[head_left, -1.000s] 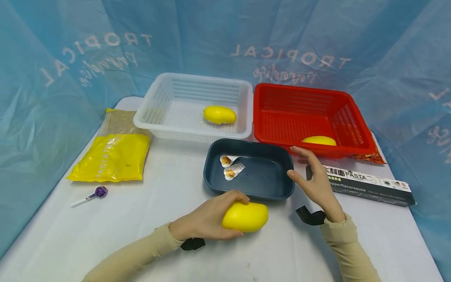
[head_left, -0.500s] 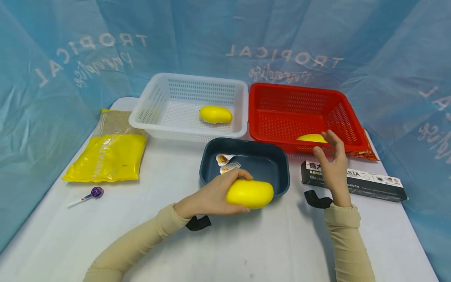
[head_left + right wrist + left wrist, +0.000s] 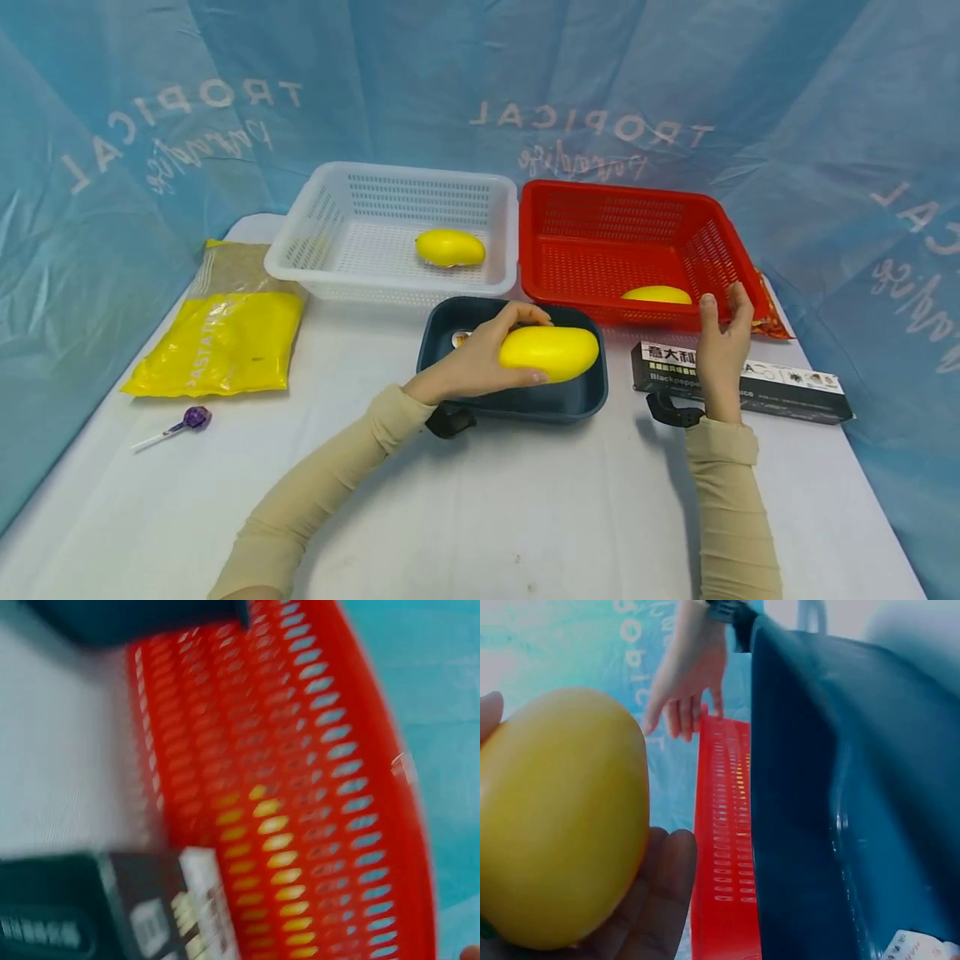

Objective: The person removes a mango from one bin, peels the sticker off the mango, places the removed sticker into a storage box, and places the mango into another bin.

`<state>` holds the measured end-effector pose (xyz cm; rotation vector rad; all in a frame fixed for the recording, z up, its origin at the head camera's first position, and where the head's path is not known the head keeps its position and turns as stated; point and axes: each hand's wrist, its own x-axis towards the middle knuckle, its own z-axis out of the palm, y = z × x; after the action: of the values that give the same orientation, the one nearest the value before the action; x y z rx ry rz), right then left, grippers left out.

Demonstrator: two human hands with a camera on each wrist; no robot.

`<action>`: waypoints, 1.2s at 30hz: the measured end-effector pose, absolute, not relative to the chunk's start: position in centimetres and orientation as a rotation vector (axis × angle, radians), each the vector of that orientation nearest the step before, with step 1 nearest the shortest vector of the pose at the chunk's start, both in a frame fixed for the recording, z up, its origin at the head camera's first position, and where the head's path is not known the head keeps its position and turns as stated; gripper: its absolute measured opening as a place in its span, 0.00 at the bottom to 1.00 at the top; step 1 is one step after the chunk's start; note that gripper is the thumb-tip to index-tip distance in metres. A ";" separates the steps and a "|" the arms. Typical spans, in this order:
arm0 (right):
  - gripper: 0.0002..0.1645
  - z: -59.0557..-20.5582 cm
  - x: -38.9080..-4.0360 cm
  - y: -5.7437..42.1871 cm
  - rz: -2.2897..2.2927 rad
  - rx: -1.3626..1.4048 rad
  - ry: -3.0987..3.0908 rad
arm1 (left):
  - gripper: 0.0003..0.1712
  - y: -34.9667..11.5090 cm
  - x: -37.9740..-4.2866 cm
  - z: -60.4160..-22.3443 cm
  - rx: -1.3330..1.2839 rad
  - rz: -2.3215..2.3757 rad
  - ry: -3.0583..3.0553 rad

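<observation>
My left hand [image 3: 480, 357] grips a yellow mango [image 3: 558, 353], thumb and fingers around its left end. It is over the dark blue tub [image 3: 517, 404], covering much of that tub's inside; the left wrist view shows the mango [image 3: 559, 817] beside the tub wall [image 3: 795, 825]. My right hand [image 3: 723, 358] is raised above the black pasta box [image 3: 795, 395], fingers loosely bent with nothing between them, fingertips right at the front rim of the red basket [image 3: 622, 196]. Another mango [image 3: 658, 295] lies inside that basket, partly hidden by its front wall.
At the back left, a white basket [image 3: 300, 275] holds a mango [image 3: 450, 247]. A yellow pasta bag [image 3: 225, 342] and a purple lollipop [image 3: 197, 418] lie on the left. Behind the red basket's right corner sits a red packet [image 3: 772, 321]. A blue curtain [image 3: 420, 83] surrounds the table.
My left hand has carried the mango up and away from me, from in front of the tub to over it. My right hand has moved from the tub's right edge rightward to the red basket's rim.
</observation>
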<state>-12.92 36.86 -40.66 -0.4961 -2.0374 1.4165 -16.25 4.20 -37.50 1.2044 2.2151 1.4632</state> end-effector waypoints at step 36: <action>0.63 -40.3 -13.5 39.3 0.811 -0.756 -2.550 | 0.38 15.4 -27.9 -35.4 0.900 1.344 2.298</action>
<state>-13.52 39.25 -40.31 -0.7558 -2.5500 0.8111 -27.90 15.39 -35.39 0.8995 2.2984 1.3436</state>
